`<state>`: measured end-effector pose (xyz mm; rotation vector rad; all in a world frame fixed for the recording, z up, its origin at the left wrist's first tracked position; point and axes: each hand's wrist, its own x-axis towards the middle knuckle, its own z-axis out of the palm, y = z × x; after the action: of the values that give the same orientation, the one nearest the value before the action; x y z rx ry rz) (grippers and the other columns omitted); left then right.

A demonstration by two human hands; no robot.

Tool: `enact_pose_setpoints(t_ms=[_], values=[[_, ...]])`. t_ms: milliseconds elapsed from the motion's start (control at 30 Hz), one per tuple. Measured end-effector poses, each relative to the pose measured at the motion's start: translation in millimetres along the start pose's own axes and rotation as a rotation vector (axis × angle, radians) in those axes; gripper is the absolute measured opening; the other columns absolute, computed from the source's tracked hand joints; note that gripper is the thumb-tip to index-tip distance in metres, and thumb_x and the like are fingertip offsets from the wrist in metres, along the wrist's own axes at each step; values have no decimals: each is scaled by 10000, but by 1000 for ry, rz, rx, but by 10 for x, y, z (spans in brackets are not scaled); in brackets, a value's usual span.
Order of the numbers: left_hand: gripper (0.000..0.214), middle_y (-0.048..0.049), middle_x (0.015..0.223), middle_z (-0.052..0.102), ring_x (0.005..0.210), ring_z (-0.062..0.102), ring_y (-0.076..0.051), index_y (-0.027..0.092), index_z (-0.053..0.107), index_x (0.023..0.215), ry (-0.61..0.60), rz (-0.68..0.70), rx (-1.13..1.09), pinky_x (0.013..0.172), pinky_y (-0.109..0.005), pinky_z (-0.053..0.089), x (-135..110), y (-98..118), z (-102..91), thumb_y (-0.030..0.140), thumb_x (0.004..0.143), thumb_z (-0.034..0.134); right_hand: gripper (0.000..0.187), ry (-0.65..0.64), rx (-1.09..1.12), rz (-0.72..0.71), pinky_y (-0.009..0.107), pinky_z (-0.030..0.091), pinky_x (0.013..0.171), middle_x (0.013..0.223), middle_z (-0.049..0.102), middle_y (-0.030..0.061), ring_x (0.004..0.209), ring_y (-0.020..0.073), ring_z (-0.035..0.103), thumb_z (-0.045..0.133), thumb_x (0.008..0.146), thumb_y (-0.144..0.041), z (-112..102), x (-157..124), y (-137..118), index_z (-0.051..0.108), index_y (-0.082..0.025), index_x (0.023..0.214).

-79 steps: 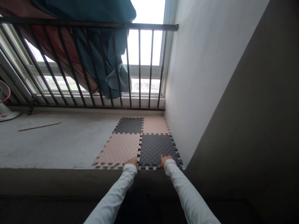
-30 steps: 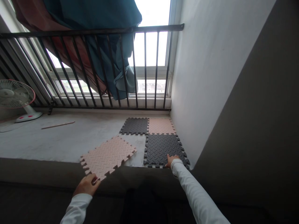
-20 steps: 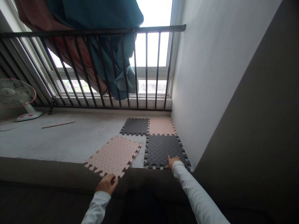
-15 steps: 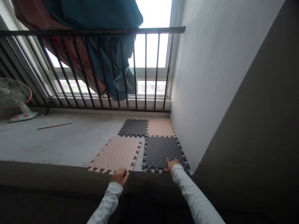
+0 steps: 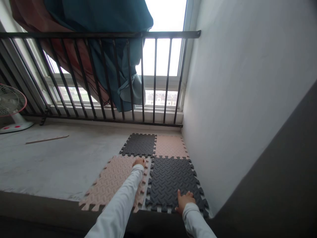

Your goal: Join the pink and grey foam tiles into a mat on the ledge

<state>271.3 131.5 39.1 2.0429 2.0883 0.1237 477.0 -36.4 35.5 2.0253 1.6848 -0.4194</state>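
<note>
**"What's at the far left?"**

"A white desk fan (image 5: 11,104) with a pink-rimmed guard stands on the concrete floor (image 5: 61,165). A thin wooden strip (image 5: 47,139) lies to its right."

**"And the foam?"**

"Four interlocking foam tiles. The pink near tile (image 5: 109,185) is leftmost, and the left hand (image 5: 139,162), in a white sleeve (image 5: 116,208), rests on its far right corner. That grip is curled down on the foam; I can't tell whether it pinches the edge."

**"What's beside it?"**

"A narrow strip of bare concrete, then the dark near tile (image 5: 170,185). The right hand (image 5: 185,201) lies on that tile's near edge, its grip wide, fingers spread, holding nothing."

**"Beyond those two?"**

"A dark far tile (image 5: 138,145) locked to a pink far tile (image 5: 170,146), below a black metal railing (image 5: 99,34) hung with a teal cloth (image 5: 99,19)."

**"And on the right?"**

"A white wall (image 5: 235,99), just beside the dark near tile."
</note>
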Motion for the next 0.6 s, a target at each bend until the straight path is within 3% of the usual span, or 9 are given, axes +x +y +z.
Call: enact_pose_setpoints(t_ms=[167,367,500,600], values=[[224,-100,1034,602,1013,509,-210,205,617,900,-1,-38,57,755,-280,401,492,160,206,278,736,484,853,50,28,33,579,298,881,1291,361,249,1199,397,295,602,600,-479,165,109,-8,259,-183,1322],[252,-145,1054,578,1061,461,-248,174,615,916,32,-15,125,805,-329,377,693,270,369,263,743,454,884,86,64,32,604,279,870,1312,307,263,1211,409,256,653,561,-419,338,186,-16,265,-180,1319],[235,-123,997,605,998,498,-238,192,606,890,42,-2,140,762,-309,377,777,306,291,208,715,450,882,64,86,17,609,269,873,1317,291,266,1217,410,237,639,573,-436,352,179,-9,256,-169,1321],[236,-108,949,616,921,534,-227,205,594,882,76,6,133,691,-286,388,868,349,76,232,712,433,884,50,91,17,607,269,871,1320,288,262,1218,410,234,637,573,-446,336,170,-9,251,-182,1323]])
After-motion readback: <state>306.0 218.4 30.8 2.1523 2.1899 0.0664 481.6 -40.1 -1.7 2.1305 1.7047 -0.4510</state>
